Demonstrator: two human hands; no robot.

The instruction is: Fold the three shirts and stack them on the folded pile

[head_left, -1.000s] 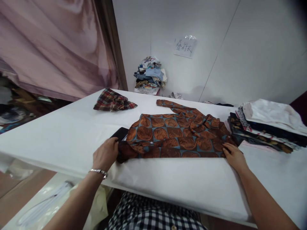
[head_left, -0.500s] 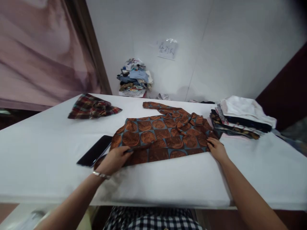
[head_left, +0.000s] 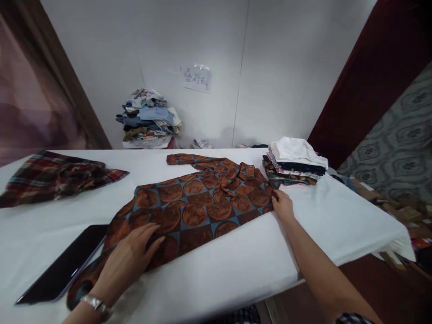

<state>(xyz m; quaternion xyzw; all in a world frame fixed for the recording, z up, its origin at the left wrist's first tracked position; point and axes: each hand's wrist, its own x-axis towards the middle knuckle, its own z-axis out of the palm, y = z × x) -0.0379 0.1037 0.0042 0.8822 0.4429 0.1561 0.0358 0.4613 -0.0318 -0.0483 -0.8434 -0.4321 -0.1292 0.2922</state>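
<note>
At the far left a crumpled red and dark plaid cloth (head_left: 50, 175) lies on the white-covered tabletop (head_left: 337, 216), its left part cut by the frame. Nearer, a flat black phone or tablet with a glossy screen (head_left: 64, 267) lies aslant close to the near edge, its right corner just beside the spread shirt.

The left hand (head_left: 126, 263), a silver bracelet (head_left: 96, 303) on its wrist, rests open and palm down on the near left part of the rust-brown and teal shirt with round medallion print (head_left: 202, 204), fingers spread flat and gripping nothing. The shirt lies spread across the middle of the tabletop, its near hem running aslant close to the near edge, one sleeve stretched toward the far left and its collar bunched at the far right. A strip of bare white cover lies between the hem and the table's near edge.

At the back, against the white wall, a heap of mixed folded clothes (head_left: 148, 119) stands below a small paper sign (head_left: 196, 78).

The right hand (head_left: 282, 204) lies on the shirt's right edge, fingers bent onto the cloth; I cannot tell whether it pinches the fabric. Just beyond it stands a stack of folded garments with a white one on top (head_left: 295, 162), touching or nearly touching the shirt's collar end. Right of the stack the tabletop is bare out to its right corner.
</note>
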